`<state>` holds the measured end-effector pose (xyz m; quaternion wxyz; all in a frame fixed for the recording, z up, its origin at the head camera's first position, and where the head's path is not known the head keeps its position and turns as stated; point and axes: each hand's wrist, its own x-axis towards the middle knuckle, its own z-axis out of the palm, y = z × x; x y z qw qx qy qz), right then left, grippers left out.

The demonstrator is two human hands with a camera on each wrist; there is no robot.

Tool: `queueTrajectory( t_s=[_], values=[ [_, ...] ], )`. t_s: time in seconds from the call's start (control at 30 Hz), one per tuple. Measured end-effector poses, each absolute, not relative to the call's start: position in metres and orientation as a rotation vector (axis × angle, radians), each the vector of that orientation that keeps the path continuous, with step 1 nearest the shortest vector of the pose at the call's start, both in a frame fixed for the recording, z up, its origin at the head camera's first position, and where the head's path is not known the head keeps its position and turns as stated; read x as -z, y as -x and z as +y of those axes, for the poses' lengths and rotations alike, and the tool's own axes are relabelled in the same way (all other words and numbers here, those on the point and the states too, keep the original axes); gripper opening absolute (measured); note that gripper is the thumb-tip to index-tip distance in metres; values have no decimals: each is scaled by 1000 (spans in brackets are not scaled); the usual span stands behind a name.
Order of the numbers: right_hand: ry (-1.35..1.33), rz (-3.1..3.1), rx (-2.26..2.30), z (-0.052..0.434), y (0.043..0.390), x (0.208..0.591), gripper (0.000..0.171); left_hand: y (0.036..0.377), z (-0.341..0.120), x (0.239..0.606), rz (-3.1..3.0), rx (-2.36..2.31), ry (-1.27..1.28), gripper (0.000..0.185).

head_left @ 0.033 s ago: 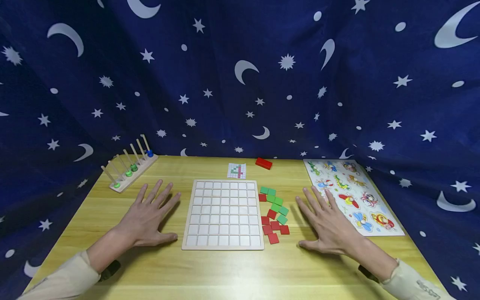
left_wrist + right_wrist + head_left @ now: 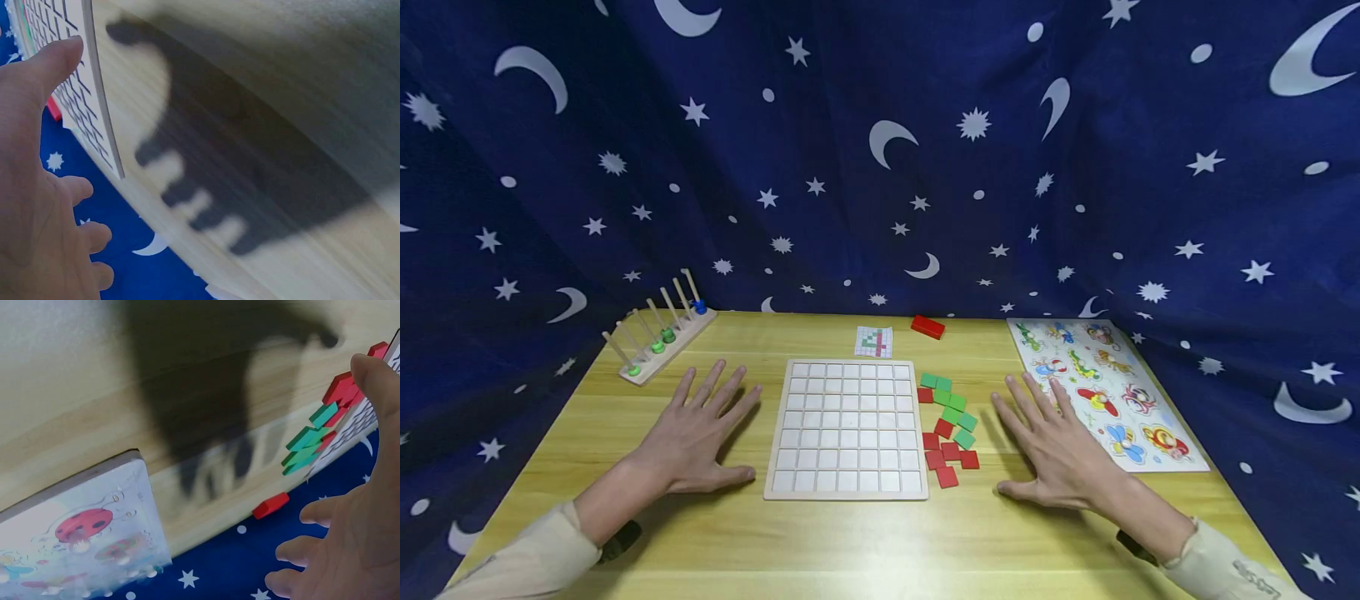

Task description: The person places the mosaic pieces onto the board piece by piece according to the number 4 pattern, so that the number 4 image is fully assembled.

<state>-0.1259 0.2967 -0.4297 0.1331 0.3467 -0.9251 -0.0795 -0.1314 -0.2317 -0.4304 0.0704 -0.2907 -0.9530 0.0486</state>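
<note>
My left hand (image 2: 698, 437), fingers spread and holding nothing, is to the left of a wooden grid board (image 2: 848, 430) with white squares. Spread in the same way, my right hand (image 2: 1058, 452) holds nothing either; it lies between loose square tiles and an insect picture board (image 2: 1138, 422), its fingertips overlapping that board's left edge in the head view. Red tiles (image 2: 947, 477) and green tiles (image 2: 957, 402) lie loosely along the grid board's right side. Both wrist views show a hand's shadow on the wooden table, apart from the left hand (image 2: 28, 181) and the right hand (image 2: 359, 531).
Behind the grid board lies a small pattern card (image 2: 874, 342) with coloured squares, and near it a red block (image 2: 928, 327). A peg rack (image 2: 662, 346) with green and blue beads stands at the back left. A dark blue star-and-moon cloth (image 2: 835, 125) surrounds the table (image 2: 820, 550).
</note>
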Motion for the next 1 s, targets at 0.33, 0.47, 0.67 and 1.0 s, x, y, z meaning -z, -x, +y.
queueTrajectory(
  t_s=[0.33, 0.47, 0.67, 1.0],
  values=[
    [-1005, -2686, 204, 295, 126, 428, 117, 129, -232, 428, -2871, -166, 867, 108],
    [-1009, -2680, 218, 294, 128, 428, 116, 129, -233, 426, -2876, -162, 871, 108],
    [-970, -2797, 113, 288, 131, 420, 107, 133, -233, 425, -2936, -56, 881, 107],
    [-871, -2860, -305, 273, 153, 408, 53, 138, -229, 440, -3034, 468, 917, 100]
  ],
)
